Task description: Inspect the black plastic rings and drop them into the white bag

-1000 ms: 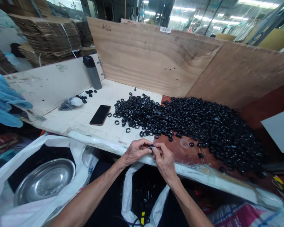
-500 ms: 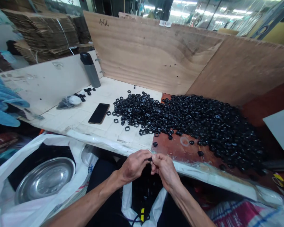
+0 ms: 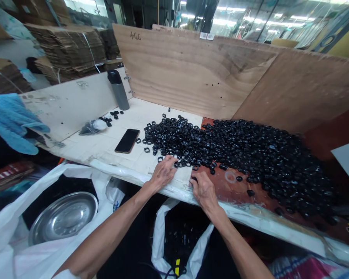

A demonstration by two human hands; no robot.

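Observation:
My left hand (image 3: 164, 171) reaches over the front of the board, its thumb and fingertips closed about a black plastic ring (image 3: 176, 164) at the near edge of the heap. To its right, my right hand (image 3: 203, 188) rests at the board's front edge with curled fingers pinching a small black piece (image 3: 193, 178), partly hidden by them. Behind both hands spreads a large heap of black rings and small black parts (image 3: 238, 143). Below them, between my legs, a white sack (image 3: 158, 236) with a rolled rim holds dark, shiny pieces.
A phone (image 3: 127, 140) lies left of the heap. Farther back stand a grey bottle (image 3: 120, 95) and a small bag of black parts (image 3: 93, 126). Wooden panels (image 3: 189, 73) wall the back. At lower left, a metal bowl (image 3: 65, 217) sits in a white bag; a blue glove (image 3: 14, 120) hangs above.
My hands, together over the sack around a small black part before, have parted and moved forward onto the board: the left to the rings, the right to the loose black piece.

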